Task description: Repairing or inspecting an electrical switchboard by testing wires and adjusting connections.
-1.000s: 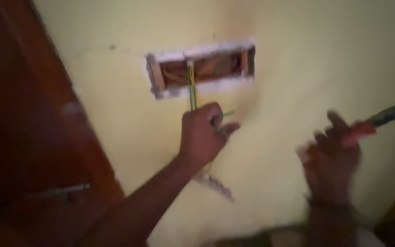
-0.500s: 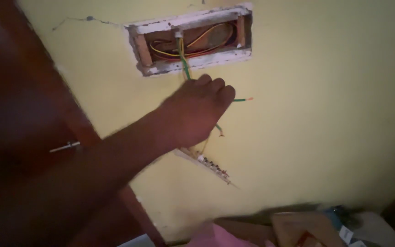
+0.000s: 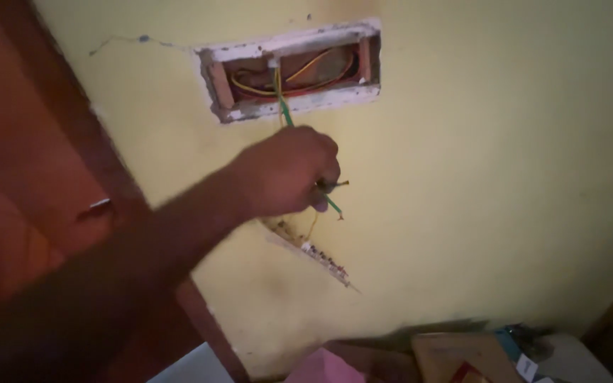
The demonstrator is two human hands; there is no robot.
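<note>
A dark reddish door (image 3: 30, 177) filled the left side, with a small metal latch (image 3: 98, 206) on it near the frame. From below left, the left hand (image 3: 285, 174) reached up across the door's edge to the yellow wall (image 3: 498, 156), its forearm hiding part of the frame. The hand was closed in a fist around green and yellow wires (image 3: 284, 110), which ran down from the wall box (image 3: 292, 67) above it; their bare ends (image 3: 335, 198) stuck out on the fist's right side, just clear of the fingers. The box was a rectangular cut-out with rough white plaster edges, and inside it lay loops of red and yellow wire against a brownish back. A thin crack ran from the box's left corner toward the door. Just below the fist, a slanting gouge (image 3: 313, 252) in the plaster showed crumbled, pale material. Farther right the wall was plain. Along the bottom sat a pink thing (image 3: 324, 369), then a brown cardboard box (image 3: 455, 354), then a blurred blue object (image 3: 516, 340) that I could not make out. The right hand was out of sight.
</note>
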